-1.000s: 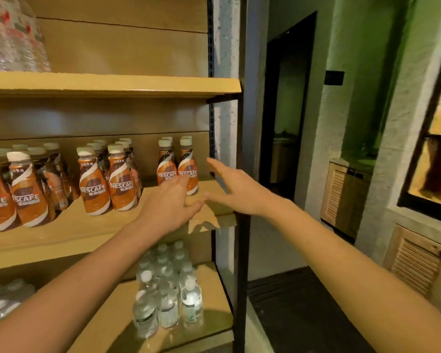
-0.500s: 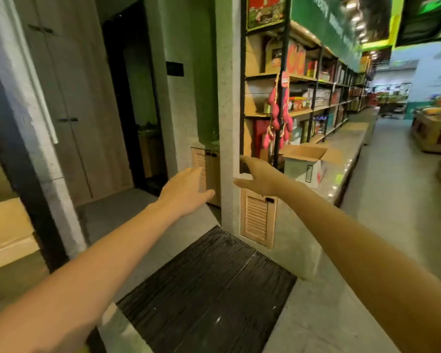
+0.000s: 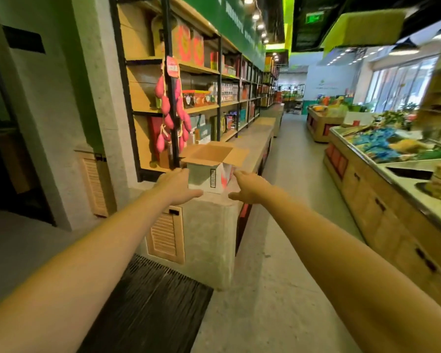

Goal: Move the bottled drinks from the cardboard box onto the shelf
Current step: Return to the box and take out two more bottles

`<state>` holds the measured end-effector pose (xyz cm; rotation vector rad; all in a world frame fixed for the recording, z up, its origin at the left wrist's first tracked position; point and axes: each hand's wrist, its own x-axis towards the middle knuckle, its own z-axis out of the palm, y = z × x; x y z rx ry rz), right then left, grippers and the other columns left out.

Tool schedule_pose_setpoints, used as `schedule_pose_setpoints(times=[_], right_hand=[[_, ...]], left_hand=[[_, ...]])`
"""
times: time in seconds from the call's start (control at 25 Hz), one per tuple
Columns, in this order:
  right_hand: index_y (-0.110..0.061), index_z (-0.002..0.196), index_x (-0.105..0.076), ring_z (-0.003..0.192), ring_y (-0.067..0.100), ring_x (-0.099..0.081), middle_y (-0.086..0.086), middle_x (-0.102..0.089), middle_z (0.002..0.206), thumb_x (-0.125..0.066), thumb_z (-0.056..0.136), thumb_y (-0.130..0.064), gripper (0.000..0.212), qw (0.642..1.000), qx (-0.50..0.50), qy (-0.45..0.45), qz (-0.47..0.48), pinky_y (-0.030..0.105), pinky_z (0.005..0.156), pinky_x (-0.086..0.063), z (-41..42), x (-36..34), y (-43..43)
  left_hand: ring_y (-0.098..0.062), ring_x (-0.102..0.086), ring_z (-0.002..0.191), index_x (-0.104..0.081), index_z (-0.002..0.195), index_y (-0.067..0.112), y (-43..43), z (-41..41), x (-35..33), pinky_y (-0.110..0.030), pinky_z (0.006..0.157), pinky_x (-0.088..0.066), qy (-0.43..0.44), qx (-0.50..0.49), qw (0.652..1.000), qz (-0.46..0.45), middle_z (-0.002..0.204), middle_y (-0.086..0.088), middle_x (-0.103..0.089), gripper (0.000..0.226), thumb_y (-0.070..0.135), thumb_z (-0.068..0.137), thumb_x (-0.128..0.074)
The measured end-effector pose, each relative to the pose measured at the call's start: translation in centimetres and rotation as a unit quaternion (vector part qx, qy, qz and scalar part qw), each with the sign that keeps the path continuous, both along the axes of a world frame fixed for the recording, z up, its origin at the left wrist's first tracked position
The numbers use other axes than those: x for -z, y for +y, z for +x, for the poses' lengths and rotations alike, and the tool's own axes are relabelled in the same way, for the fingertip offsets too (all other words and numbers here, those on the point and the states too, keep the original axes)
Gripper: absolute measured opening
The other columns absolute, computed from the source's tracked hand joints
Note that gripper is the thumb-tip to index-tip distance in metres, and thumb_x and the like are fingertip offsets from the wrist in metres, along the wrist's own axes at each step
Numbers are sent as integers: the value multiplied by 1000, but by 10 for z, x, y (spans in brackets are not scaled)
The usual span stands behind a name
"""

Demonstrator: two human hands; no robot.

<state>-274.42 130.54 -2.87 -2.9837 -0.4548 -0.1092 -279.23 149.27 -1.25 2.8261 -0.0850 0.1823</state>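
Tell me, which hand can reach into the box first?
Left, probably: left hand is at the cardboard box's near corner, under its open top; right hand sits beside it, below a spread flap.

A person's bare arms reach forward toward an open cardboard box (image 3: 214,155) standing on the end of a grey concrete ledge (image 3: 211,238). The left hand (image 3: 177,184) and the right hand (image 3: 250,186), fingers loosely extended and empty, flank the box; blur hides whether either touches it. Stocked shelving (image 3: 229,72) rises behind.

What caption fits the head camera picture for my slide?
Left hand and right hand reach, empty, toward the open cardboard box on the grey counter.
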Motion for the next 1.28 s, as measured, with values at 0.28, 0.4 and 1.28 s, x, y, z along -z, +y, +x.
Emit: schedule_pose_setpoints(times=[0.28,0.4,1.28], right_hand=[[-12,148,-21,135,33,-36,11,-30,152,-57,90,-42,75,999,32,13,-25,48,110,-34,158,26,-88],[-12,147,-23,136,33,-34,12,-30,151,-56,90,-43,73,998,39,5,-48,48,110,-32,243,32,-109],[-8,148,-18,138,32,-32,13,-28,153,-51,93,-43,74,993,-80,-36,-75,42,112,-29,874,20,-305]], left_hand=[[-31,-44,128,-38,138,16,-91,184,22,-41,102,-36,-14,66,996,50,142,-10,-45,70,52,82,-59],[-31,-45,126,-40,138,16,-111,281,30,-41,102,-38,-27,95,994,56,140,-9,-47,71,54,81,-60],[-29,-32,137,-28,146,11,-305,902,62,-41,111,-27,-68,-1,996,62,151,-11,-33,80,63,87,-43]])
